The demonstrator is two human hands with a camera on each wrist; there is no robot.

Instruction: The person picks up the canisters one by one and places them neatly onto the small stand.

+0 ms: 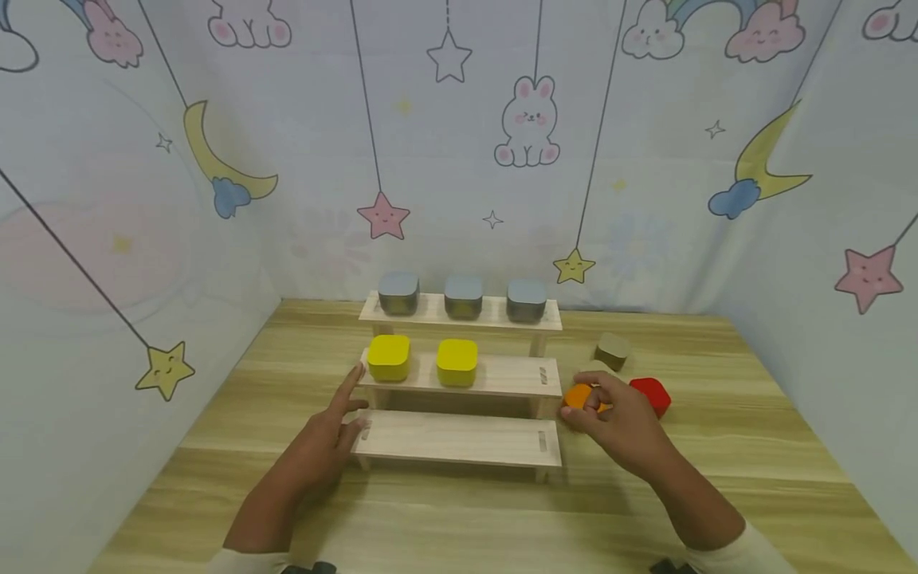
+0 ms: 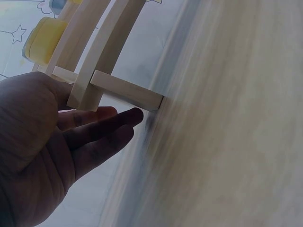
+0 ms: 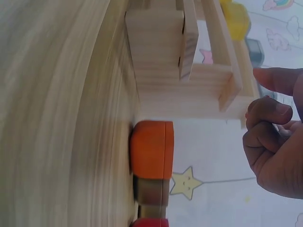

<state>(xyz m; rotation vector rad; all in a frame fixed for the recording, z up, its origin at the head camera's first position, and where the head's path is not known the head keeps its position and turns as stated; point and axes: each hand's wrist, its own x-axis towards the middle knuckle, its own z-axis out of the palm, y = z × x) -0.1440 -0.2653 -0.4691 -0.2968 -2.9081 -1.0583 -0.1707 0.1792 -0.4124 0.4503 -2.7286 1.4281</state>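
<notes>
A three-step wooden shelf (image 1: pixel 459 438) stands in the middle of the table. My left hand (image 1: pixel 315 446) is at its left end, index finger extended to the middle step, thumb at the lowest step; the left wrist view shows straight fingers (image 2: pixel 104 142) beside and below a step's end. My right hand (image 1: pixel 620 418) hovers over an orange rounded box (image 1: pixel 578 395), fingers loosely bent and holding nothing; in the right wrist view a gap separates them from the orange box (image 3: pixel 152 149). Two yellow rounded boxes (image 1: pixel 390 357) sit on the middle step, left and centre.
Three grey rounded boxes (image 1: pixel 463 297) line the top step. Right of the shelf, on the tabletop (image 1: pixel 459 518), are a red box (image 1: pixel 651 396) and a brownish box (image 1: pixel 612 351); another pale one is partly hidden by my right hand. Patterned cloth walls (image 1: pixel 459 159) surround the table.
</notes>
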